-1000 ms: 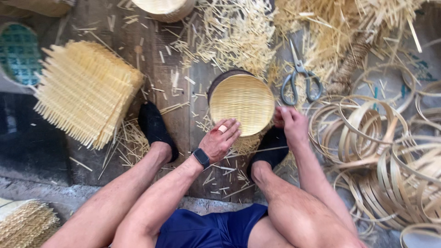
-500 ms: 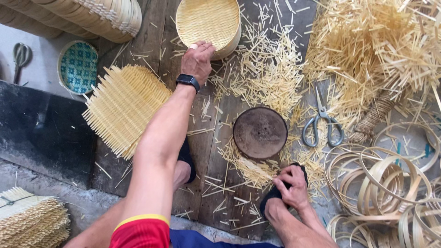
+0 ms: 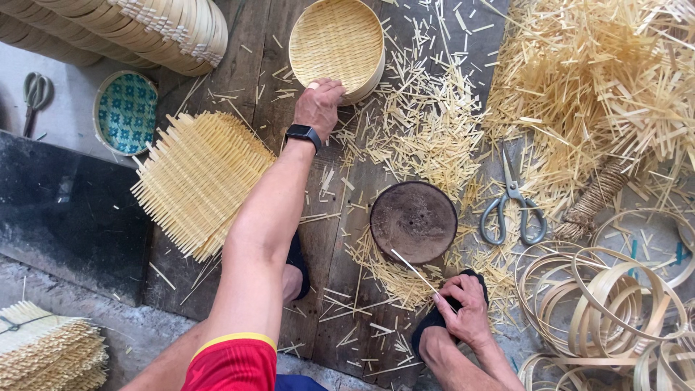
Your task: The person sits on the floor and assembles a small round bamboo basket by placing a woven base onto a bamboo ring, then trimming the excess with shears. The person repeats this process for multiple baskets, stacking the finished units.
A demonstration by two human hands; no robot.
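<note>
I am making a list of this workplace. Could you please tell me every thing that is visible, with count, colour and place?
round woven basket: one, pale yellow, top centre
square woven mats: one stack, yellow, left
dark round block: one, brown, centre
scissors: one, grey, right of block
bamboo hoops: many, tan, lower right
loose strips: heap, yellow, upper right
patterned dish: one, teal, left
left hand: touching basket rim
right hand: holding thin bamboo sliver

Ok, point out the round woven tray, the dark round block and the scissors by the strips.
round woven tray [image 3: 337, 43], head view, middle of its woven face.
dark round block [image 3: 413, 221], head view, centre of its flat top.
scissors [image 3: 513, 206], head view, just below the pivot.
</note>
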